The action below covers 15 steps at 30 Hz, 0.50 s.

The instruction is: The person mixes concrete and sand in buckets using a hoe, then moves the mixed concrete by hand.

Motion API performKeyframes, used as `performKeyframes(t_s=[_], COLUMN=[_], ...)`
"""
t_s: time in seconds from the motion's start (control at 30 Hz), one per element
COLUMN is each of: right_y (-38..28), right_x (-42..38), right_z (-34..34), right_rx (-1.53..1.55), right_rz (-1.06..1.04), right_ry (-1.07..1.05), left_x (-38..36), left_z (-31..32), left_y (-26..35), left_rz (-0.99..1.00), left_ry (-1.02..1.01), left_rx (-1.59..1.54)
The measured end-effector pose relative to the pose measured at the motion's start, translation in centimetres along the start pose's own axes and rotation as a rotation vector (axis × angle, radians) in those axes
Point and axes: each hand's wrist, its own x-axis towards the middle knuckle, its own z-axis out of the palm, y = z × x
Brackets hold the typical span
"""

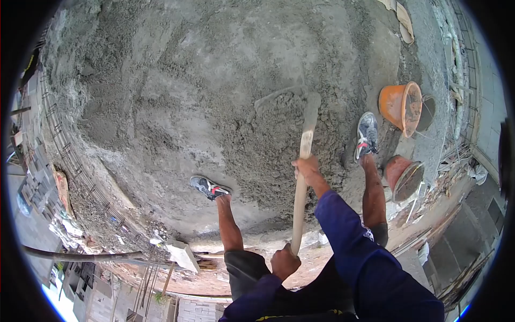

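I stand on a large grey heap of sand-and-cement mix (177, 102). A long wooden tool handle (306, 137) runs from my body out to a blade (276, 96) half buried in the mix. My right hand (307, 169) grips the handle at mid-length, its arm in a blue sleeve. My left hand (284, 262) is closed around the handle's near end, close to my waist. My left shoe (209, 188) and right shoe (367, 137) are planted on the heap on either side of the handle.
An orange bucket (399, 104) lies tipped at the right edge of the heap, a second mortar-smeared bucket (405, 180) just below it. Rebar (64, 145) runs along the left edge. A grey block (182, 255) and rubble lie near my left leg.
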Motion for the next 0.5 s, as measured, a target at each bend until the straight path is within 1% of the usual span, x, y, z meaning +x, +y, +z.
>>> performKeyframes(t_s=[0.03,0.07,0.1,0.13,0.17,0.2,0.23,0.27,0.3,0.33,0.37,0.43,0.47,0.5], right_y=[2.6,4.8,5.9,8.3,9.7,10.3,10.8,9.7,8.7,8.0,7.0,3.0,-0.3,-4.5], right_x=[-1.6,-3.6,-6.6,-8.9,-12.7,-16.9,-20.5,-23.8,-26.1,-26.3,-26.1,-20.5,-16.9,-13.2], right_z=[-0.2,-0.2,0.2,0.6,0.7,1.0,1.3,1.4,1.3,1.4,1.1,-0.4,-1.5,-2.4], right_rx=[0.004,0.055,0.13,0.279,0.287,0.391,0.314,0.349,0.381,0.458,0.538,0.56,0.614,0.6], right_rz=[0.033,0.045,0.109,0.187,0.24,0.323,0.262,0.315,0.375,0.36,0.348,0.262,0.169,0.063], right_ry=[0.015,0.006,0.018,0.035,0.031,0.042,0.105,0.11,0.119,0.108,0.098,0.044,-0.028,-0.046], left_x=[-2.3,-4.7,-7.5,-10.4,-13.7,-17.2,-20.9,-21.7,-23.8,-24.3,-23.3,-17.4,-13.2,-8.6], left_z=[-0.7,-2.2,-4.1,-6.0,-6.6,-7.0,-5.8,-8.0,-10.8,-12.3,-12.4,-10.4,-8.9,-9.4], left_y=[-1.2,-2.1,-3.2,-4.7,-8.0,-11.0,-17.2,-16.4,-14.0,-12.4,-12.0,-10.6,-9.2,-2.4], left_rz=[-0.014,-0.072,-0.101,-0.111,-0.055,-0.055,0.054,0.064,0.037,0.015,0.033,0.224,0.181,0.243], left_ry=[-0.014,-0.046,-0.031,-0.044,-0.043,-0.1,0.012,0.011,0.005,-0.003,0.009,0.182,0.134,0.272], left_rx=[0.05,0.105,0.161,0.227,0.283,0.354,0.285,0.283,0.297,0.312,0.313,0.413,0.386,0.409])
